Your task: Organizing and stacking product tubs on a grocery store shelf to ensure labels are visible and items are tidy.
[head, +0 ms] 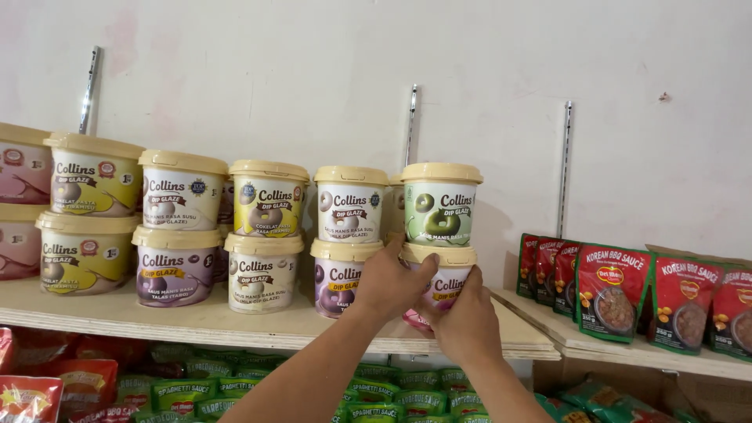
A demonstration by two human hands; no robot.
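Both my hands grip a white tub with a cream lid and pink label (445, 283) on the wooden shelf (235, 323). My left hand (388, 283) wraps its left side, my right hand (468, 317) cups its right side and base. A tub with a green label (440, 205) is stacked on top of it. Directly to the left stands a purple-labelled tub (335, 278) with a white-labelled tub (349, 204) on it.
More cream-lidded tubs (176, 227) stand two high along the shelf to the left. Red sauce pouches (615, 290) line a second shelf on the right. Green and red pouches (392, 392) fill the shelf below. A white wall with metal rails (564, 168) is behind.
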